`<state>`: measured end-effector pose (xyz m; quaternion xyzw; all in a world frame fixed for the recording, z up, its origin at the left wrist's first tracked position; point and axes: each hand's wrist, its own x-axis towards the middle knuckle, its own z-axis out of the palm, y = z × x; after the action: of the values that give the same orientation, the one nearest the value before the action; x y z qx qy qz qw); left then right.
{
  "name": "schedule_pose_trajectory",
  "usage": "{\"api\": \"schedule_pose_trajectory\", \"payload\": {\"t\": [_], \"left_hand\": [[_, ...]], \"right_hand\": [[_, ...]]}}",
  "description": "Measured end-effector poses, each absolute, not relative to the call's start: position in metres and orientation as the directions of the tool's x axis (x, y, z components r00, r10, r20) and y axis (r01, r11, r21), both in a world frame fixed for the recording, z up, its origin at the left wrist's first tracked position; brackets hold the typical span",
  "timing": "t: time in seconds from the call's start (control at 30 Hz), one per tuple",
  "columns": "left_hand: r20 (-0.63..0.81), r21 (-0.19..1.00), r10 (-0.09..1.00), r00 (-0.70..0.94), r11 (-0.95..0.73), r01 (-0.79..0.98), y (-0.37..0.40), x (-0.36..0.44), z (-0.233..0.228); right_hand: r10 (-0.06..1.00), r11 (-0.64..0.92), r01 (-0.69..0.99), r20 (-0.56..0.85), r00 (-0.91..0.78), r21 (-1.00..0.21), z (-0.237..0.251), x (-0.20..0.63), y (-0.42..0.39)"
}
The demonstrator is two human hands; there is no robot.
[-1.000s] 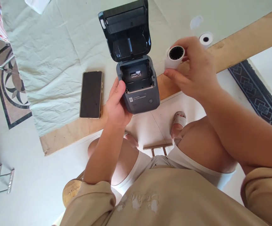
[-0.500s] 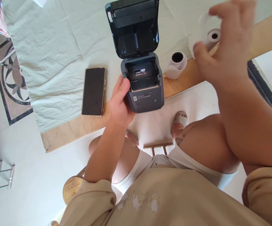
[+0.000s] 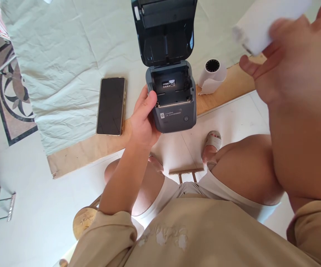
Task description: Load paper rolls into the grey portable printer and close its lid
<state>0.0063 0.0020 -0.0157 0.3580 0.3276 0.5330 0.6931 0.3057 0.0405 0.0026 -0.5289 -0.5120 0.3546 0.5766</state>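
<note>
My left hand [image 3: 146,122] is closed around the left side of a dark grey label printer [image 3: 174,116], held above the table's front edge. The printer's glossy black lid [image 3: 166,37] is swung up, and its paper bay holds no roll. At the upper right, my right hand [image 3: 291,63] grips a white paper roll [image 3: 266,24], lifted off the table and blurred by motion. Another white roll [image 3: 214,79] with a dark core stands by the printer's right side, its paper end partly unwound.
A phone [image 3: 111,106] lies face up left of the printer. Pale green cloth [image 3: 63,74] covers the table, leaving a bare wooden edge [image 3: 85,155] at the front. Below are my knees, a round wooden stool [image 3: 84,222] and a metal-legged frame [image 3: 3,205].
My right hand has closed on the white paper roll and raised it from the table, tipping it onto its side. The printer in my left hand has shifted slightly right.
</note>
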Motion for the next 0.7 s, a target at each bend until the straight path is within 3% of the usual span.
{"api": "schedule_pose_trajectory", "payload": {"t": [0.07, 0.13, 0.2, 0.27, 0.33, 0.4, 0.57, 0.7], "left_hand": [[-0.076, 0.844, 0.974, 0.213, 0.177, -0.506, 0.002, 0.006, -0.015], [-0.078, 0.845, 0.978, 0.192, 0.167, -0.509, 0.002, 0.007, -0.016], [-0.077, 0.846, 0.98, 0.183, 0.162, -0.509, 0.002, 0.007, -0.017], [-0.075, 0.85, 0.978, 0.196, 0.165, -0.5, 0.002, 0.008, -0.016], [-0.068, 0.854, 0.975, 0.209, 0.165, -0.493, 0.001, 0.007, -0.016], [-0.071, 0.862, 0.971, 0.226, 0.174, -0.476, 0.001, 0.007, -0.014], [-0.065, 0.89, 0.969, 0.239, 0.164, -0.425, 0.002, 0.007, -0.013], [-0.07, 0.893, 0.963, 0.259, 0.176, -0.414, 0.003, 0.006, -0.014]], "right_hand": [[0.98, -0.049, -0.193, -0.084, 0.182, -0.98, 0.002, 0.317, 0.049], [0.961, -0.167, -0.342, -0.23, 0.152, -0.925, 0.0, 0.321, 0.055], [0.956, -0.093, -0.354, -0.182, 0.228, -0.93, -0.002, 0.314, 0.056], [0.949, 0.059, -0.309, -0.043, 0.314, -0.949, -0.001, 0.299, 0.05], [0.929, 0.201, -0.264, 0.099, 0.356, -0.943, 0.005, 0.28, 0.041], [0.92, 0.261, -0.281, 0.15, 0.362, -0.923, 0.015, 0.262, 0.031], [0.976, 0.121, -0.385, 0.039, 0.216, -0.915, 0.044, 0.238, 0.015], [0.981, 0.084, -0.409, 0.004, 0.193, -0.909, 0.052, 0.239, 0.015]]}}
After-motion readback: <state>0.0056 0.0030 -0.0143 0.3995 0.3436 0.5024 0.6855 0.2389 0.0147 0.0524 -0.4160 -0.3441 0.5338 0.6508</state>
